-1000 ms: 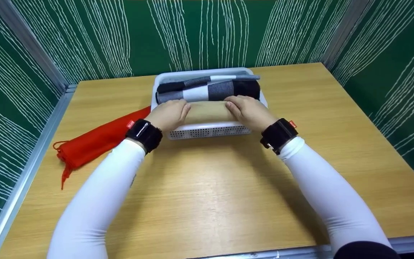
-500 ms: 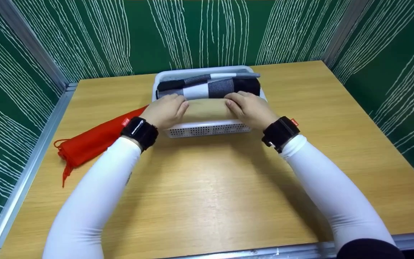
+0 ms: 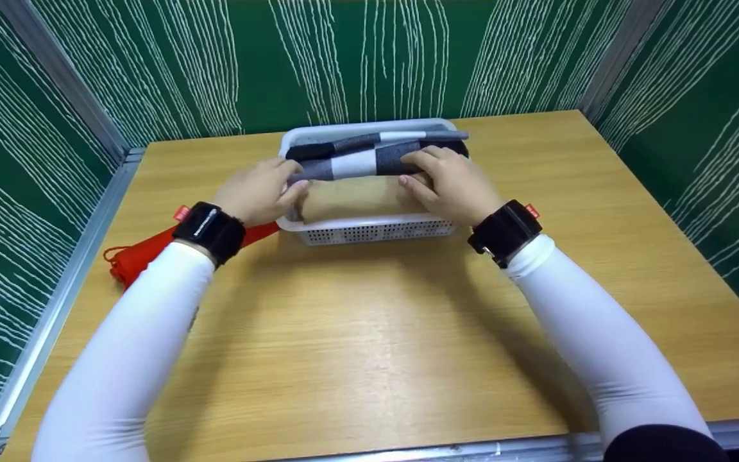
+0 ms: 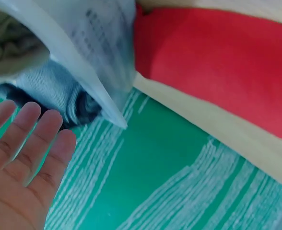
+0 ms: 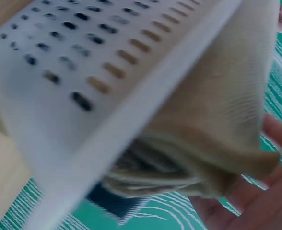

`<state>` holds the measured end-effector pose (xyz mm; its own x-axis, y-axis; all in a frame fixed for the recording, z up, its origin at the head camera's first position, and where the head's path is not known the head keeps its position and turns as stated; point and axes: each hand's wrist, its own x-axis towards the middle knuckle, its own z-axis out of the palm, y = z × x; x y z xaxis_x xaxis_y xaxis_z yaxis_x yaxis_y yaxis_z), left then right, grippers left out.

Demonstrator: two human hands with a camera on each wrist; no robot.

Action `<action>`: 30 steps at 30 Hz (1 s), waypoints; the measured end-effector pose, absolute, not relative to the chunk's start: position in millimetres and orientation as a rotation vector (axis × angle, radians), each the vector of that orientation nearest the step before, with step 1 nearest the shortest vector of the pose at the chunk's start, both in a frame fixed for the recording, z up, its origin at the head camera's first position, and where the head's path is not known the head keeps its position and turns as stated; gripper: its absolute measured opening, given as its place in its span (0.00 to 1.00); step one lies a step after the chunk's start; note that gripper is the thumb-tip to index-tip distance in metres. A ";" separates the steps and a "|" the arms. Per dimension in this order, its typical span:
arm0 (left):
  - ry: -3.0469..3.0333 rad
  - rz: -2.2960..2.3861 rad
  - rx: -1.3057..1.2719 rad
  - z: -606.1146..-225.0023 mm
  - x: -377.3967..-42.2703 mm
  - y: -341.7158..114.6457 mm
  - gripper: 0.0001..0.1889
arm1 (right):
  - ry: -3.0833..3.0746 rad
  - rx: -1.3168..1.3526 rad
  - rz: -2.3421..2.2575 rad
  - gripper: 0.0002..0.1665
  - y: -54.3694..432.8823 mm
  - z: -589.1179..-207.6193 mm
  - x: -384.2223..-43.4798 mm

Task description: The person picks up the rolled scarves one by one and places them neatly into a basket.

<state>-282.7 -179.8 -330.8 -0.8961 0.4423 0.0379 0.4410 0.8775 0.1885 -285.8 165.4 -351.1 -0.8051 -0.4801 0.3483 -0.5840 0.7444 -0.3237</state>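
Note:
A rolled beige cloth (image 3: 356, 197) lies along the near side of a white plastic basket (image 3: 376, 232). Behind it in the basket is a rolled black, grey and white checked cloth (image 3: 353, 163). My left hand (image 3: 257, 192) hovers by the basket's left end; in the left wrist view its fingers (image 4: 45, 136) are straight, hold nothing and stand apart from the rolls. At the right end of the beige roll, my right hand (image 3: 456, 183) has thumb and fingers spread. Loose beige folds (image 5: 203, 148) overlap its fingers (image 5: 256, 196) in the right wrist view.
A red cloth (image 3: 142, 256) with tassels lies left of the basket, partly behind my left forearm. The wooden table (image 3: 376, 346) has a metal edge in front. Green walls (image 3: 254, 64) with white lines stand at the back and sides.
My left hand has come off the beige roll and moved left, its fingers opening. The right hand has loosened at the roll's other end. More of the roll's left end shows.

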 end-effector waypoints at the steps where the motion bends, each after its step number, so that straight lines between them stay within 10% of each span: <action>1: 3.038 0.301 0.696 -329.4 -281.8 -183.8 0.27 | -2.699 0.850 0.613 0.29 163.7 -349.4 -285.6; 30: 2.990 0.276 0.311 -320.5 -255.6 -262.5 0.36 | -2.603 1.179 0.510 0.41 109.5 -345.3 -264.3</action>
<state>-255.6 -262.5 -320.5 -0.9713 0.2147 -0.1024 0.1923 0.9621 0.1934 -264.3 109.5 -345.3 -0.6462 -0.6765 0.3531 -0.7598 0.6139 -0.2142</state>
